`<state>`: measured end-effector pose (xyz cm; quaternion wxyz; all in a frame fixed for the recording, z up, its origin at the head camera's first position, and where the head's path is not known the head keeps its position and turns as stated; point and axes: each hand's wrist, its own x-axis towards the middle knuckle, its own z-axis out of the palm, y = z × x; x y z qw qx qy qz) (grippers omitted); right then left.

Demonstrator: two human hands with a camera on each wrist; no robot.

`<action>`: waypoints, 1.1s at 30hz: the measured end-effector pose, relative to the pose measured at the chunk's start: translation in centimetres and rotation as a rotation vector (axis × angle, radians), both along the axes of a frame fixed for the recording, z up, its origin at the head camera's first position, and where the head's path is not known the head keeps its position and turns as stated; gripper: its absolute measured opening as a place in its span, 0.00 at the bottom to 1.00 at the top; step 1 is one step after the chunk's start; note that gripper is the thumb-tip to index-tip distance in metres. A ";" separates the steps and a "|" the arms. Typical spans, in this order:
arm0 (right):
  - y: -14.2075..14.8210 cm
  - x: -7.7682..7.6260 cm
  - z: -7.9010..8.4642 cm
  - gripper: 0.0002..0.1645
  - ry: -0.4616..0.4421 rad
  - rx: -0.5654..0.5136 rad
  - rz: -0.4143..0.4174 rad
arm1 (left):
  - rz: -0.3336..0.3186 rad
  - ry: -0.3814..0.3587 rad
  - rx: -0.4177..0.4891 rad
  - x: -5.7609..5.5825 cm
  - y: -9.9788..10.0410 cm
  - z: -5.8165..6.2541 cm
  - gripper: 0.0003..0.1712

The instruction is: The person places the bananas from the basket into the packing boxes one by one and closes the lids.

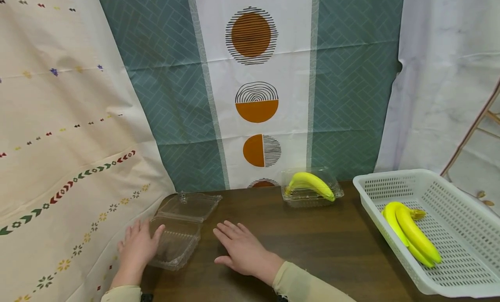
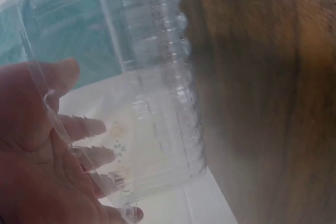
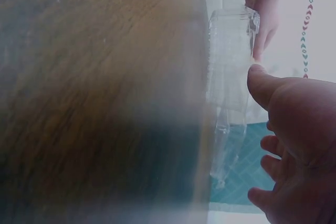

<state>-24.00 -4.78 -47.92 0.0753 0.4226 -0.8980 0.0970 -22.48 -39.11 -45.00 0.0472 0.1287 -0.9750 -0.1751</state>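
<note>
A clear plastic clamshell container [image 1: 177, 245] lies unfolded at the left of the dark table, its lid tipped back away from me. My left hand [image 1: 137, 246] is at its left edge with fingers spread. In the left wrist view that hand's fingers [image 2: 89, 156] show along the container's rim; whether they touch it I cannot tell. To the right of the container, my right hand [image 1: 246, 252] hovers over the table, palm down, fingers extended and holding nothing. In the right wrist view its thumb [image 3: 265, 85] points toward the container [image 3: 228, 66].
Against the back curtain stands another clear container [image 1: 294, 202] with a yellow banana [image 1: 312, 182] in it. A white perforated basket [image 1: 390, 250] on the right holds bananas [image 1: 412, 232]. Patterned cloth [image 1: 70, 141] hangs along the left side.
</note>
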 end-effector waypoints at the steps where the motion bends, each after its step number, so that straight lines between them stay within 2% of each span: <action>1: -0.1 0.0 0.0 0.46 0.002 0.000 0.004 | 0.003 -0.008 0.000 0.0 -0.1 -0.1 0.56; 13: -1.2 0.4 0.0 0.47 -0.002 0.020 0.026 | 0.018 -0.053 0.026 0.0 -1.0 -0.9 0.61; 18: -1.5 0.7 0.0 0.47 -0.037 0.022 0.034 | 0.012 -0.059 0.027 0.0 -1.2 -1.2 0.60; 33: -2.2 1.4 -0.1 0.47 -0.035 0.031 0.053 | 0.001 -0.072 0.028 0.1 -0.5 -1.5 0.56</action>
